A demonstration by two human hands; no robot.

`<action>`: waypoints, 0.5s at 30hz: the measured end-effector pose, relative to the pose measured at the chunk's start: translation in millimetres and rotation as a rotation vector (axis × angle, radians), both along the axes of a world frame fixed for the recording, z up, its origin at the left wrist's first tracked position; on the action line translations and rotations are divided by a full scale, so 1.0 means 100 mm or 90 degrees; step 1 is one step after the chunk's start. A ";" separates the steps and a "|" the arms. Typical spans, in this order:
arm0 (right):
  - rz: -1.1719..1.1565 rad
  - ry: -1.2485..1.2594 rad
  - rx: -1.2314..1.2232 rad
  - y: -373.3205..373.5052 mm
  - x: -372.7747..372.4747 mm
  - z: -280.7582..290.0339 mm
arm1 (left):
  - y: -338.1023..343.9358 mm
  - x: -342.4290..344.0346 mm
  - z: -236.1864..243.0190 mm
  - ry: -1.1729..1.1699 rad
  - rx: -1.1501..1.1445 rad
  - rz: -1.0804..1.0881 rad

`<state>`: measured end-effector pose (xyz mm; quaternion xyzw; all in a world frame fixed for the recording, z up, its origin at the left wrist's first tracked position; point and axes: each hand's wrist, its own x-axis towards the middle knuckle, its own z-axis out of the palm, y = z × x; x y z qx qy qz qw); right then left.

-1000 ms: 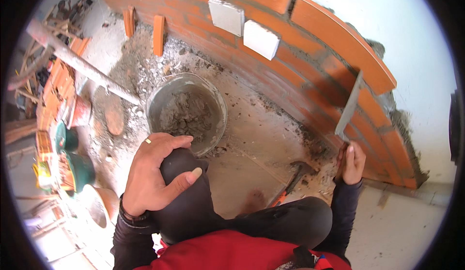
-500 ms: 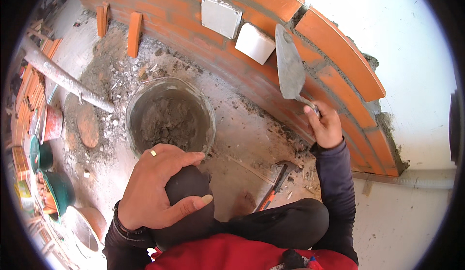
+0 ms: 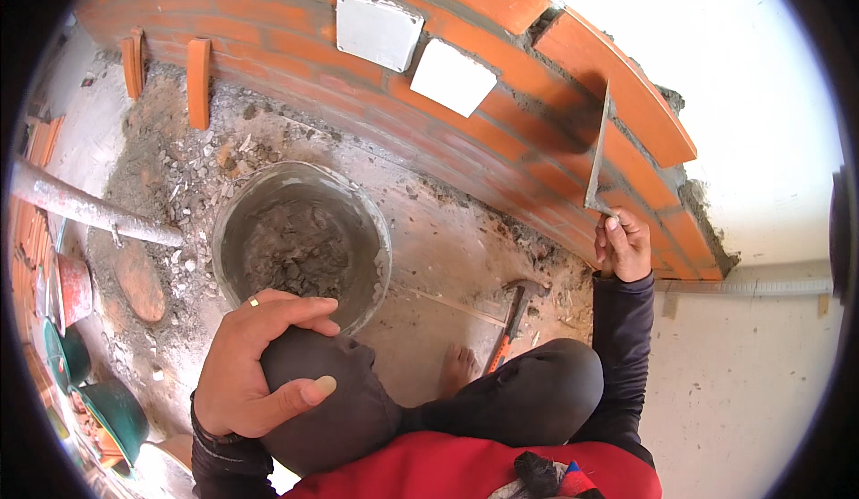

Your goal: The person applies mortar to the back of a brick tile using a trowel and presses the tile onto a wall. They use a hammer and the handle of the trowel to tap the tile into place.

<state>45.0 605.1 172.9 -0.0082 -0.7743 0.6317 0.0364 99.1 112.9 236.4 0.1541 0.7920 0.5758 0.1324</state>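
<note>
Low red brick wall (image 3: 465, 132), curving across the upper part of the view, directly ahead of and above the right hand (image 3: 624, 246); two pale square boxes (image 3: 379, 28) set into its face, well to the left of that hand. Bare dusty floor (image 3: 447, 248) below the wall, strewn with mortar crumbs and rubble.

Round bucket (image 3: 300, 241) of grey mortar on the floor, just beyond the left hand (image 3: 255, 365) and well left of the right hand; far rim whole, near rim partly covered by the left fingers and knee. Dark-trousered knees (image 3: 537, 400) bent in a squat, one bare foot (image 3: 459, 366) between them, toes only partly seen.

Left hand wrapped over the left knee, fingers spread and curled around it, thumb across the front, a ring on one finger; nothing else held.

Right hand closed tight around the handle of a trowel (image 3: 598, 161), handle itself buried in the fist. Blade rising straight up from the grip, seen nearly edge-on, its tip at the mortar joint under the top course of bricks; whether touching the joint, hard to tell at this angle.

Hammer (image 3: 512, 313) with an orange-and-black handle lying on the floor, down and left of the right hand, its lower end hidden behind the right knee. Grey pipe (image 3: 85, 208) far left, cut off by the dark rim. Green bowls (image 3: 112, 414) and a red pot (image 3: 72, 289) at the lower left edge, warped and hard to make out.
</note>
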 end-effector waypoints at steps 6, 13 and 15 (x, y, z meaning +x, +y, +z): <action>-0.096 -0.001 0.116 0.22 0.39 -0.07 | -0.08 -0.01 -0.08 -0.055 0.071 0.006; 0.238 -0.045 0.223 -0.56 0.55 -0.31 | -0.43 -0.19 -0.68 0.071 -0.042 0.330; 0.372 0.005 0.382 -0.76 0.37 -0.37 | -0.59 -0.28 -1.02 0.133 -0.186 0.417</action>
